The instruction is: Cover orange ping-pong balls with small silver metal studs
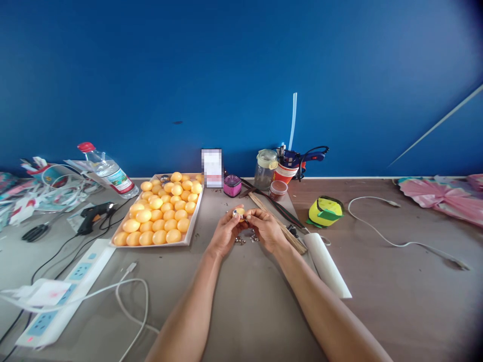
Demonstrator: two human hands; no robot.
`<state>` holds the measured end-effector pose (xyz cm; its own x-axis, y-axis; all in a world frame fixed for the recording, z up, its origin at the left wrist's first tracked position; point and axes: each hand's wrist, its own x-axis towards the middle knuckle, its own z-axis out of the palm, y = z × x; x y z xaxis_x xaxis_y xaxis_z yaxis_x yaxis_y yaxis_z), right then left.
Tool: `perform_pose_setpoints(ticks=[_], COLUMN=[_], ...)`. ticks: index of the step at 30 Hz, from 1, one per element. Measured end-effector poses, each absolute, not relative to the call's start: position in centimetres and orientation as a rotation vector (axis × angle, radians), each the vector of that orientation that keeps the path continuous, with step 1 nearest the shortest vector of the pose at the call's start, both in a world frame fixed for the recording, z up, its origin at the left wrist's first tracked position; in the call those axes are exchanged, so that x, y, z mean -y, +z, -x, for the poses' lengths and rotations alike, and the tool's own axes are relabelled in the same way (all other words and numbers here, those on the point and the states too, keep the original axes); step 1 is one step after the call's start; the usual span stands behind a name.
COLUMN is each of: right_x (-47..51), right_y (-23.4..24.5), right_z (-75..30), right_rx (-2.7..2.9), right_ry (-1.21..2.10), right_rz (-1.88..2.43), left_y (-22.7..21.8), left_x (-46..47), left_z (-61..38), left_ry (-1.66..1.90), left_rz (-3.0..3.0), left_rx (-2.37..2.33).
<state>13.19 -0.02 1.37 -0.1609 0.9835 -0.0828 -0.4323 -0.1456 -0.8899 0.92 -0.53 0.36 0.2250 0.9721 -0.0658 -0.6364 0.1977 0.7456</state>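
Holding an orange ball [240,213], the left hand [225,229] curls closed around it — the right hand [265,227] pinches shut at its right side, on what I cannot tell.

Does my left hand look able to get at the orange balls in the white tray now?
Probably yes: the orange balls lie in an open tray left of the left hand, with nothing seen standing between. That hand is busy, though, holding an orange item with the right hand.

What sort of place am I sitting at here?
Probably a craft workspace: there's a shallow box of orange balls, what looks like a glue gun, and a power strip on the table.
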Motion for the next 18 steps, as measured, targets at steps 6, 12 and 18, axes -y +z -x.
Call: perform_pose_setpoints(ticks=[6, 12, 18], right_x=[-0.01, 0.06, 0.09], right_y=[1.33, 1.69, 1.91], right_z=[-13.18, -13.2, -13.38], right_rx=[0.862, 0.839, 0.816], right_ry=[1.609, 1.646, 1.688], right_rz=[0.862, 0.844, 0.822], left_y=[0.21, 0.09, -0.23], left_x=[0.45, 0.37, 0.28], left_z=[-1.0, -1.02, -0.97], left_ry=[1.239, 1.239, 1.245], left_rz=[-0.655, -0.655, -0.685], left_rx=[-0.621, -0.634, -0.636])
